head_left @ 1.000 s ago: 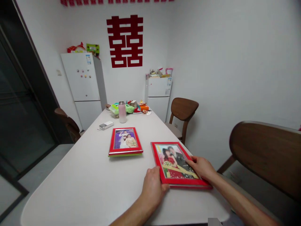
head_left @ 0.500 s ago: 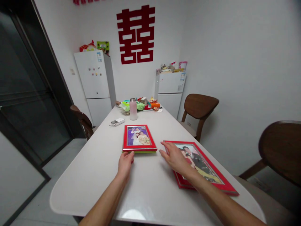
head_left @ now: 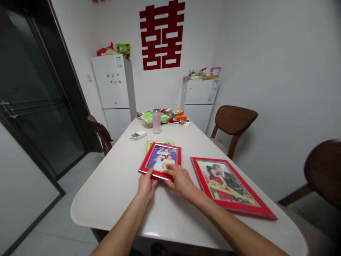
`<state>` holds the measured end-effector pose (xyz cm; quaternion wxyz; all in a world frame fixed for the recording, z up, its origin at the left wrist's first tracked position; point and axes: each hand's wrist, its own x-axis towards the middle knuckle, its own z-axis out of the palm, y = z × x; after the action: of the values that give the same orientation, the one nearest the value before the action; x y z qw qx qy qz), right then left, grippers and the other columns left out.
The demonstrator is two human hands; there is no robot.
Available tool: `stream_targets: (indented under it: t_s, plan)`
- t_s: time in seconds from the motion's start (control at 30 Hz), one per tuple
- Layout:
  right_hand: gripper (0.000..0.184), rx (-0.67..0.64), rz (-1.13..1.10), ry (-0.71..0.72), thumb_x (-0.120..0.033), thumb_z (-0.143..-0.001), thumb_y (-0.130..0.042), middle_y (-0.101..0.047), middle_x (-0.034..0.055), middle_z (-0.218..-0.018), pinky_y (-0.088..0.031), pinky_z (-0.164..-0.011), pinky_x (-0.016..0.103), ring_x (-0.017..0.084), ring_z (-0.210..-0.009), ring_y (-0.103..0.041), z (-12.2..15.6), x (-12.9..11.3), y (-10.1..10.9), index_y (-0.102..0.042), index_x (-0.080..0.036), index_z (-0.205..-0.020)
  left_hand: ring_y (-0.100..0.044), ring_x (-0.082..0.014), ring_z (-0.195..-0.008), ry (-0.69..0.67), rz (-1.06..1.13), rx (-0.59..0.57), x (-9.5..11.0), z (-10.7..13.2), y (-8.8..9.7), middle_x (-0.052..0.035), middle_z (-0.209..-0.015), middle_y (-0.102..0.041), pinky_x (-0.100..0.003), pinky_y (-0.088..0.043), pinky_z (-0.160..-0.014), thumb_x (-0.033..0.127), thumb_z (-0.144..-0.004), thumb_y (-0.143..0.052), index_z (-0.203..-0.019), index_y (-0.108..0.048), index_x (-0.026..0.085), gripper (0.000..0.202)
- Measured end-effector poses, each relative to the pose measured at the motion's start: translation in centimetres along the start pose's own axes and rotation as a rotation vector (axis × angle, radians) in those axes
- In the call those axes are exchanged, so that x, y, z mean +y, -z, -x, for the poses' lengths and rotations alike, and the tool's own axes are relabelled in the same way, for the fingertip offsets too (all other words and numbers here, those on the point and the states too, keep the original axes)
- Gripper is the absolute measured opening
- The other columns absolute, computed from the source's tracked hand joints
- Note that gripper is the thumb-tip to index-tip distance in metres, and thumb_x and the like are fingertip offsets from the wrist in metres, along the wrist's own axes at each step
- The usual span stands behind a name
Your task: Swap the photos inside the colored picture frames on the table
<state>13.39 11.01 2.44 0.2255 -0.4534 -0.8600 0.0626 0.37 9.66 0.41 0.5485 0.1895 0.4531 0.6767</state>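
My left hand (head_left: 146, 185) and my right hand (head_left: 179, 180) both grip the near edge of a small red photo frame (head_left: 160, 161), which holds a wedding photo. The frame is tilted, and its near edge is raised off the table. Behind it, partly hidden, lies a green-edged frame (head_left: 160, 143). To the right of my right hand, and apart from it, a larger red photo frame (head_left: 229, 186) lies flat, its photo facing up and the faces pixelated.
The white table (head_left: 106, 202) has rounded near corners. Farther along it stand a pink flask (head_left: 156, 121), a silver handheld device (head_left: 139, 135) and a heap of colourful packets (head_left: 165, 117). Wooden chairs (head_left: 234, 121) and white refrigerators (head_left: 114, 92) stand beyond; a dark glass door is at left.
Both hands have closed on the small red frame and tilted it up, uncovering the green-edged frame beneath. My right hand has left the larger frame. The view has shifted slightly.
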Motion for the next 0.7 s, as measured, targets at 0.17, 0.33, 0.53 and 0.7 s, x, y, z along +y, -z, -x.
stream_targets:
  t_s: [0.17, 0.33, 0.53, 0.7]
  plan:
    - [0.036, 0.105, -0.355, -0.119, -0.035, -0.072, -0.048, -0.051, 0.0101, -0.113, -0.034, -0.088, 0.038, 0.023, -0.105, -0.045, 2.5, -1.2, 1.4, -0.056, -0.018, -0.103, -0.058, -0.0138, -0.069, -0.209, -0.086, -0.064, 0.9, 4.1, 0.4, -0.0009, -0.077, -0.062, -0.025, -0.046, -0.065, 0.022, -0.068, -0.06, -0.088, -0.055, 0.015, 0.022]
    - [0.055, 0.252, -0.842, -0.328, -0.043, -0.071, -0.049, -0.044, 0.0084, -0.123, -0.031, -0.093, 0.038, 0.021, -0.112, -0.039, 4.7, -1.6, 2.7, -0.04, -0.019, -0.12, -0.058, -0.0169, -0.079, -0.488, -0.399, -0.212, 2.8, 10.0, 0.0, -0.0021, -0.083, -0.063, -0.026, -0.044, -0.075, 0.022, -0.069, -0.057, -0.09, -0.056, 0.017, 0.022]
    - [0.058, 0.228, -1.452, -0.603, -0.05, -0.073, -0.043, -0.053, 0.0078, -0.115, -0.043, -0.08, 0.038, 0.023, -0.099, -0.052, 8.5, -3.0, 5.5, -0.033, -0.023, -0.124, -0.052, -0.0225, -0.101, -1.133, -1.024, -0.673, 2.3, 14.0, 1.2, -0.0154, -0.11, -0.055, -0.031, -0.044, -0.083, 0.011, -0.063, -0.046, -0.109, -0.042, 0.013, 0.046]
    - [0.048, 0.021, -1.496, -0.64, -0.034, -0.069, -0.052, -0.064, 0.0109, -0.094, -0.046, -0.074, 0.038, 0.023, -0.083, -0.06, 9.1, -2.2, 5.4, -0.047, -0.014, -0.111, -0.049, -0.0245, -0.104, -1.301, -1.414, -0.825, 0.6, 14.1, 2.3, -0.018, -0.108, -0.056, -0.031, -0.045, -0.083, 0.014, -0.065, -0.044, -0.102, -0.048, 0.009, 0.038]
